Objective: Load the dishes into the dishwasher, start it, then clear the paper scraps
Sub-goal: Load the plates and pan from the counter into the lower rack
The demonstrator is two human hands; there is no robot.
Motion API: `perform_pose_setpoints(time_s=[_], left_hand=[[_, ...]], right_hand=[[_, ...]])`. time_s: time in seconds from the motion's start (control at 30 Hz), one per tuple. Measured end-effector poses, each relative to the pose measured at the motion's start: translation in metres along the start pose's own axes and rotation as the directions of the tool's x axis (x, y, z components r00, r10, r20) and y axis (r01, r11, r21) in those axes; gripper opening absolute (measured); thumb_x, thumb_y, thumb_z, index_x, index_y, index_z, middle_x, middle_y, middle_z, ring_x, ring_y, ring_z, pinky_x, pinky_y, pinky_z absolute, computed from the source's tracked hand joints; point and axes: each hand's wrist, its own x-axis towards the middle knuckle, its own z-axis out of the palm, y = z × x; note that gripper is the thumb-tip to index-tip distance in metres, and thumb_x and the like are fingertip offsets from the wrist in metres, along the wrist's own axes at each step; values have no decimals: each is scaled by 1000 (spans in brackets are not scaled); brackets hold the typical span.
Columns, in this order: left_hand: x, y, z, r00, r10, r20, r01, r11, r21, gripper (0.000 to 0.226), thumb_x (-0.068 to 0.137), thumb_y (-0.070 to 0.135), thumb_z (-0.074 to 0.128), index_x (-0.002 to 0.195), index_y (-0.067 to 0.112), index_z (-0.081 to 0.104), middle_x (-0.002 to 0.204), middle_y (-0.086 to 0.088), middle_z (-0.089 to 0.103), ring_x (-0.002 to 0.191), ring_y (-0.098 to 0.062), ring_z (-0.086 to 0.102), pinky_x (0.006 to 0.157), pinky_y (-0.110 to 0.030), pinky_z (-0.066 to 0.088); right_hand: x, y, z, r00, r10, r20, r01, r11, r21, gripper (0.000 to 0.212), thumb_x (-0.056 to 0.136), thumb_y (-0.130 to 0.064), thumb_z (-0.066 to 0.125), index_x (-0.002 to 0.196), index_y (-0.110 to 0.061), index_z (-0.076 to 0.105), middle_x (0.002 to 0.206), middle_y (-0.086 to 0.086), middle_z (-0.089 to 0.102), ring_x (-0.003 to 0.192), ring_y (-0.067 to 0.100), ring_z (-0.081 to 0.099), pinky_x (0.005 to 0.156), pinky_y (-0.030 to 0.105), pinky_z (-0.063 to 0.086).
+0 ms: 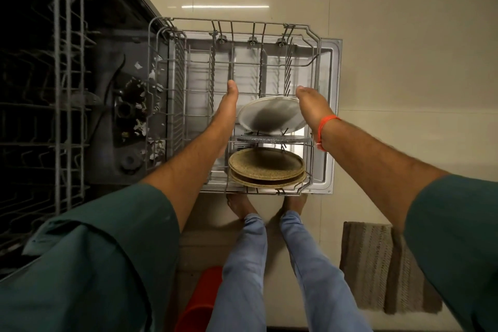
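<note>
The fingers of both my hands are hidden: the left hand (225, 105) and the right hand (314, 105) reach into the pulled-out lower rack (242, 20) on either side of the white plate (270, 117), but I see only their backs, so I cannot tell whether they grip its rim. That plate leans in the tines near the rack's front right corner, with a grey plate (273, 139) and two woven plates (266, 167) stacked toward the front edge. Paper scraps (155, 127) lie along the rack's left edge on the dim tub floor, hard to make out.
</note>
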Motion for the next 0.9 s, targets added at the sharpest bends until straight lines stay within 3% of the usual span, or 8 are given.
perform_pose_setpoints(time_s=[0.23,0.47,0.63,0.9], left_hand=[[-55,7,3,999,33,10,-32,997,-66,74,99,71,13,161,31,19,167,-10,18,152,-30,21,123,-57,14],[-118,23,1,996,84,-41,-89,982,-166,80,95,77,12,161,32,16,169,-10,11,154,-31,16,123,-60,13],[-196,41,-2,984,154,-95,-173,953,-250,84,92,81,15,161,34,17,168,-8,15,152,-30,23,123,-61,14],[-340,55,-17,906,305,-294,-412,799,-439,78,98,73,17,162,27,16,168,-10,15,154,-25,18,125,-47,18]], right_hand=[[-45,-14,-11,998,-59,37,59,998,-2,51,106,-43,32,150,-17,39,154,5,41,141,24,38,112,37,28],[-105,-45,-24,991,-115,74,116,993,-9,56,105,-48,31,152,-17,36,157,6,37,144,26,34,118,43,27],[-172,-77,-34,963,-215,161,220,976,-11,57,105,-48,33,152,-15,36,158,6,34,145,23,32,120,46,26],[-304,-114,-32,868,-357,345,378,926,5,57,102,-53,36,147,-20,46,152,4,43,139,20,39,117,43,31]])
